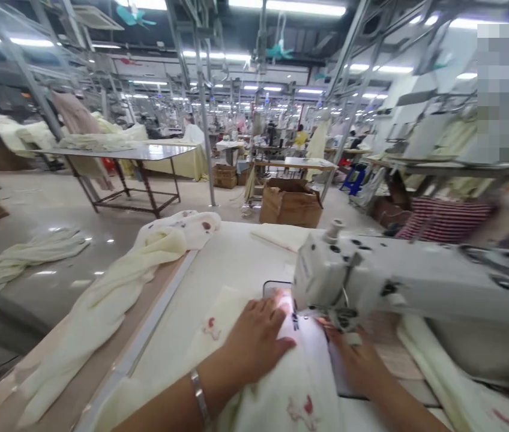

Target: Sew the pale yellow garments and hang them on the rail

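A cream cloth piece (277, 390) with small red-and-brown motifs lies under the needle of a white sewing machine (322, 270). The machine's lamp lights the spot by the presser foot (295, 322). My left hand (257, 336), a silver bangle at its wrist, rests flat on the cloth just left of the foot, fingers spread. To the right of the needle, my right hand (356, 354) reaches partly beneath the machine head, its fingertips closed at the cloth's right edge. The machine head and blur hide some of those fingers.
Cream garment pieces (110, 300) hang along the table's left side. More cloth (457, 372) lies right, under the machine arm. Beyond stand a cardboard box (288, 207), a metal-legged table (132, 150) and a blue stool (352, 180). Cloth (33, 255) lies on the floor at left.
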A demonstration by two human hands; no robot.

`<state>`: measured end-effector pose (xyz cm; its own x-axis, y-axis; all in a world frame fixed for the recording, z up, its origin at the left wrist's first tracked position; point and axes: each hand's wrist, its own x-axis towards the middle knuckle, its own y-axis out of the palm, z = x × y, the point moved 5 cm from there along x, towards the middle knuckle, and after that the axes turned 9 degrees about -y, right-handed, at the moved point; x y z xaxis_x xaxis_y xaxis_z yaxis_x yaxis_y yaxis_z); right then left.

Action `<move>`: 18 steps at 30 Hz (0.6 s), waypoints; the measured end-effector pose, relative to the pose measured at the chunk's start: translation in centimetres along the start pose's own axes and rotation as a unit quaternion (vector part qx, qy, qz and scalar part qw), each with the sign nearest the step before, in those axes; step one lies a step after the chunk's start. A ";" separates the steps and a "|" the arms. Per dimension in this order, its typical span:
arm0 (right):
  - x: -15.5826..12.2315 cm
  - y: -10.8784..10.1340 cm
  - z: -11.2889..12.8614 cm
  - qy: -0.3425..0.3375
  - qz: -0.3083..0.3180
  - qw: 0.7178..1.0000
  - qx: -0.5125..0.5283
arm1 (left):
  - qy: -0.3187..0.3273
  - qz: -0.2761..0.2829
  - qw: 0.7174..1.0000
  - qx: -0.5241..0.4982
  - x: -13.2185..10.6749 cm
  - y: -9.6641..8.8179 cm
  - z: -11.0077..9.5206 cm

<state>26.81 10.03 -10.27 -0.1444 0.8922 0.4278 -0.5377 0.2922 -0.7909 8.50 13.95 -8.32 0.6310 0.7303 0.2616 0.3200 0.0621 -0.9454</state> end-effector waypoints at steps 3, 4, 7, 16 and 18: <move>0.9 -0.7 1.3 0.004 0.003 0.999 0.032 | -0.007 -0.072 0.993 0.094 0.5 -5.1 2.3; 1.2 -0.9 1.5 0.006 0.004 0.999 0.040 | -0.034 -0.112 0.987 0.112 0.6 -7.9 3.6; 1.4 -1.1 1.9 0.014 0.013 0.998 0.058 | -0.148 -0.255 0.944 0.152 -1.9 -16.7 6.0; 1.2 -0.2 2.9 -0.011 0.118 0.989 0.087 | -0.303 0.126 0.892 0.310 -27.3 -10.3 4.7; 1.1 -0.5 3.1 -0.019 0.137 0.987 0.084 | -0.347 0.112 0.888 0.279 -30.2 -11.0 5.3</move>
<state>24.34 9.80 -8.01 -0.3329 0.9153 0.2266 -0.6037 -0.0223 -0.7969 -17.85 -5.17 -6.86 -0.0148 0.9984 0.0540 -0.2806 0.0477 -0.9586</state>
